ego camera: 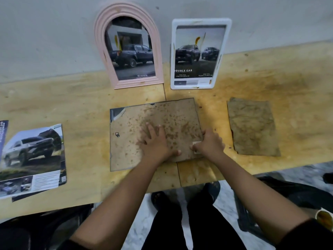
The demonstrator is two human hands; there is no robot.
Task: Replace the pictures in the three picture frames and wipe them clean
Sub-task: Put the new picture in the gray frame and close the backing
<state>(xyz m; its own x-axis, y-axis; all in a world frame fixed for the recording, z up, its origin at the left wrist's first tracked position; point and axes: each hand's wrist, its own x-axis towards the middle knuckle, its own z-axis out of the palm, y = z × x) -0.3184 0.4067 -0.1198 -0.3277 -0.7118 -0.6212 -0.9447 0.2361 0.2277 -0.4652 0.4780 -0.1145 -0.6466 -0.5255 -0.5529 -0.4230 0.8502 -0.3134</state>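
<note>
A flat frame lies face down in the middle of the table, its stained brown backing board point(137, 123) up. My left hand point(155, 139) presses on the board with fingers spread flat. At the board's right edge my right hand point(209, 143) pinches a small pale clip or tab point(197, 143). A pink arched frame point(100, 51) with a dark pickup picture leans on the wall. Beside it stands a white rectangular frame point(228, 42) with a two-truck picture. A loose car picture point(32, 159) lies at the left.
A stained brown sheet point(252, 127) lies flat to the right of the frame. The wooden table point(297, 83) has its front edge near my legs. Dark chairs point(288, 195) stand below at left and right. A small metal hanger point(117, 134) sits on the backing board.
</note>
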